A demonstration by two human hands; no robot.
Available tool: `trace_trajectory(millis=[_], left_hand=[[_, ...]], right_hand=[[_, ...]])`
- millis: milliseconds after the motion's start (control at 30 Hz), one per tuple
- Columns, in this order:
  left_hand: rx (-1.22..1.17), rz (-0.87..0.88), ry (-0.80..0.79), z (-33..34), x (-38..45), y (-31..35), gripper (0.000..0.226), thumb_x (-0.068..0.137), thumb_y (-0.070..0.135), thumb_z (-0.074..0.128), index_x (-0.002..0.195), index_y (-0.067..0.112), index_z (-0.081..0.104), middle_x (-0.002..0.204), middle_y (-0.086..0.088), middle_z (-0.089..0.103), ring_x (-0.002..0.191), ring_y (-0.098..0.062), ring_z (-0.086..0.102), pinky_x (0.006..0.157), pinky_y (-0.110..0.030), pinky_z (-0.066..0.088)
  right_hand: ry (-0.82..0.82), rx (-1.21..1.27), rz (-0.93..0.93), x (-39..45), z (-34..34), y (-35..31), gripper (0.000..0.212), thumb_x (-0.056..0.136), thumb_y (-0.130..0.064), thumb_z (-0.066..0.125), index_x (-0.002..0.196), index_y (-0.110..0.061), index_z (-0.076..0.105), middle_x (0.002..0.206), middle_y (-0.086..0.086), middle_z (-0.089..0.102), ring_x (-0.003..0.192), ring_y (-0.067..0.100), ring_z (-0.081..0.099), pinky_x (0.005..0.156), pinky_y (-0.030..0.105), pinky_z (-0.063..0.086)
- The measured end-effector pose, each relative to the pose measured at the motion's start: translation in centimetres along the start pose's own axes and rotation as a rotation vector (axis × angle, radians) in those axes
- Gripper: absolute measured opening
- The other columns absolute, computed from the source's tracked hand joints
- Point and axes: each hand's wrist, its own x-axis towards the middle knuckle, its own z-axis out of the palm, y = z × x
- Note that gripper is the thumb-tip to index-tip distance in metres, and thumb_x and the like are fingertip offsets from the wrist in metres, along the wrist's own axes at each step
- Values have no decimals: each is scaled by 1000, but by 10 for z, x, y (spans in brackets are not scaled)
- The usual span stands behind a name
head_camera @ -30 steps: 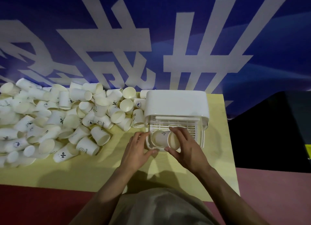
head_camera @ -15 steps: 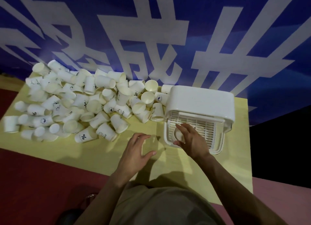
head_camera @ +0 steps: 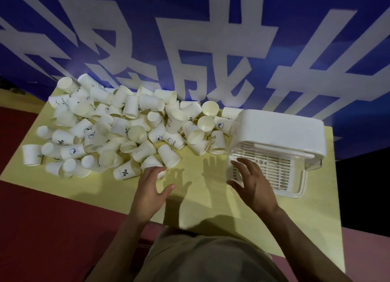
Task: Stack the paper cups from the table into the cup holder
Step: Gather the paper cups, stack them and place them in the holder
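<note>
Paper cups (head_camera: 118, 131) maybe touch left grip (head_camera: 150, 183).

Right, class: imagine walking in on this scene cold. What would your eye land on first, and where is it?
First, the big heap of white paper cups sprawled over the left half of the yellow table, most lying on their sides. Next, the white cup holder at the table's right end, under the blue banner with huge white characters. Both hands are empty: the left hand reaches toward the heap, the right hand hovers by the holder.
</note>
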Motion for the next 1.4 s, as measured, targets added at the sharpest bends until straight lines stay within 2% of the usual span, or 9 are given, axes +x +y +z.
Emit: trace_trajectory(millis=[100, 200, 433, 567, 667, 833, 967, 1133, 1400], left_hand=[[80, -58, 25, -34, 13, -46, 62, 78, 31, 88, 131, 15, 62, 127, -4, 56, 117, -23, 52, 98, -37, 46], [138, -73, 1, -61, 26, -94, 68, 75, 28, 91, 134, 14, 60, 127, -8, 56, 116, -28, 52, 96, -39, 46], [226, -29, -275, -75, 47, -157, 71, 88, 25, 78, 150, 21, 44, 152, -5, 37, 137, -26, 37, 108, -45, 47], [322, 27, -392, -75, 54, -171, 81, 89, 22, 71, 158, 26, 30, 162, -6, 21, 148, -28, 22, 115, -41, 39], [374, 101, -413, -76, 58, -174, 88, 84, 18, 72, 159, 25, 28, 157, -7, 26, 141, -29, 27, 108, -40, 45], [455, 145, -464, -68, 68, -179, 84, 82, 17, 72, 155, 28, 31, 146, -2, 41, 130, -27, 36, 103, -38, 48], [442, 127, -496, -61, 67, -187, 67, 86, 34, 72, 144, 29, 41, 137, 0, 50, 122, -25, 42, 98, -36, 48], [266, 137, -432, -65, 59, -192, 46, 83, 35, 68, 123, 29, 45, 118, 5, 51, 101, -21, 52, 81, -35, 49], [-34, 66, -433, -87, 50, -189, 56, 81, 40, 76, 128, 39, 44, 119, 15, 33, 101, -12, 53, 86, -35, 50]], right_hand=[[9, 19, -6, 8, 11, -40, 64, 89, -43, 78, 142, -16, 56, 141, 10, 57, 127, 32, 55, 92, 46, 58], [-32, 10, -18, 22, 32, -84, 64, 90, -45, 77, 143, -17, 55, 140, 9, 56, 128, 31, 54, 98, 46, 55], [-189, -11, 6, 68, 86, -175, 68, 93, -44, 72, 152, -25, 43, 154, 7, 42, 136, 29, 42, 99, 43, 54], [-229, -8, 3, 87, 113, -209, 68, 91, -38, 75, 150, -22, 45, 152, 9, 42, 131, 32, 46, 91, 45, 57], [-249, -23, 11, 93, 128, -224, 68, 90, -35, 77, 149, -19, 46, 149, 11, 44, 126, 33, 49, 82, 45, 59], [-302, -59, 38, 99, 147, -234, 71, 89, -31, 77, 150, -19, 44, 148, 12, 42, 125, 34, 48, 87, 48, 59], [-338, -95, 50, 104, 160, -237, 77, 88, -27, 79, 153, -24, 38, 150, 11, 39, 130, 33, 45, 88, 48, 60], [-392, -134, 59, 114, 171, -244, 79, 89, -24, 78, 155, -28, 36, 152, 13, 36, 132, 33, 43, 91, 47, 59], [-394, -172, 101, 121, 180, -246, 55, 96, -22, 66, 146, -22, 40, 145, 13, 41, 122, 33, 51, 85, 45, 60]])
